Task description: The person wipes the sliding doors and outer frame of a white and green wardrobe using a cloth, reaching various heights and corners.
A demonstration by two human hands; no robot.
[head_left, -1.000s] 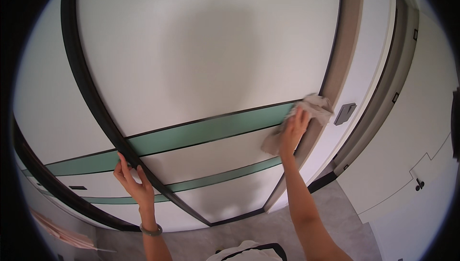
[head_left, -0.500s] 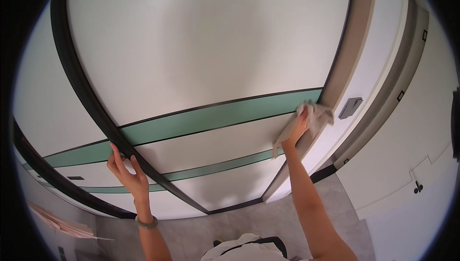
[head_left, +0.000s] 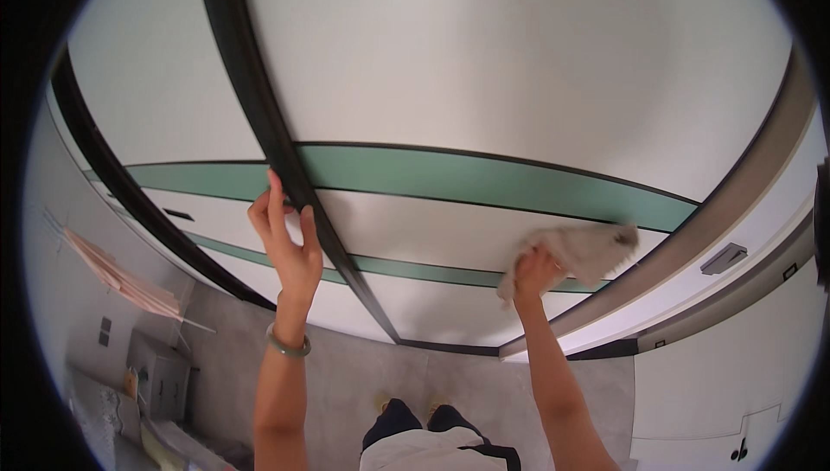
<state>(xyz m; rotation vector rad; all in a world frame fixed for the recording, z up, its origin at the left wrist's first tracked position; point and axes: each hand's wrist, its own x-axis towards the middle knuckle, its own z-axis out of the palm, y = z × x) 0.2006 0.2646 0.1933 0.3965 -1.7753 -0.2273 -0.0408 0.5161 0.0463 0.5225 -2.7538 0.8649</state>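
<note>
Pressing a crumpled pale cloth (head_left: 577, 250) against the white door panel (head_left: 484, 56) with my right hand (head_left: 536, 270); my left hand (head_left: 290, 242), fingers spread, braces on the black frame strip (head_left: 259, 99) for steadiness.

Grey floor (head_left: 363, 376), person's feet, grey cabinet (head_left: 160, 376) at left

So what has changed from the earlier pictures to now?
The right hand with its cloth slid down off the green stripe onto the white panel below. The left hand moved up the black frame. The cloth stays in the right hand, and the left stays flat, holding nothing.
</note>
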